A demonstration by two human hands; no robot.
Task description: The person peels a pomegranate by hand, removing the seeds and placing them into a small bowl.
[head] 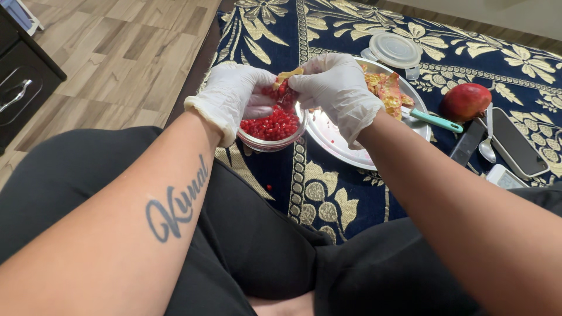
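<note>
While gloved in thin, wrinkled white latex, left hand (pixel 231 96) and right hand (pixel 336 90) both closed on one pomegranate piece (pixel 285 88), pale yellow rind on top, glossy red seeds beneath. Piece held directly over the clear glass bowl (pixel 272 136). Bowl round, smooth, about half full of loose red seeds (pixel 270 126), wet-looking and bead-like. Just right of the bowl, touching its rim: round shiny steel plate (pixel 336 143). On the plate's far side from the bowl: heap of torn peel (pixel 386 88), yellow and pinkish, ragged. Beyond the plate from the bowl: teal-handled knife (pixel 436 121), whole red pomegranate (pixel 465 100), metal spoon (pixel 487 146), two flat phones (pixel 515 146). Behind the plate: round clear plastic lid (pixel 394 50). Under the bowl: navy cloth (pixel 328 199) with woven gold flowers. Left of the bowl: wood-grain floor (pixel 117 52).
</note>
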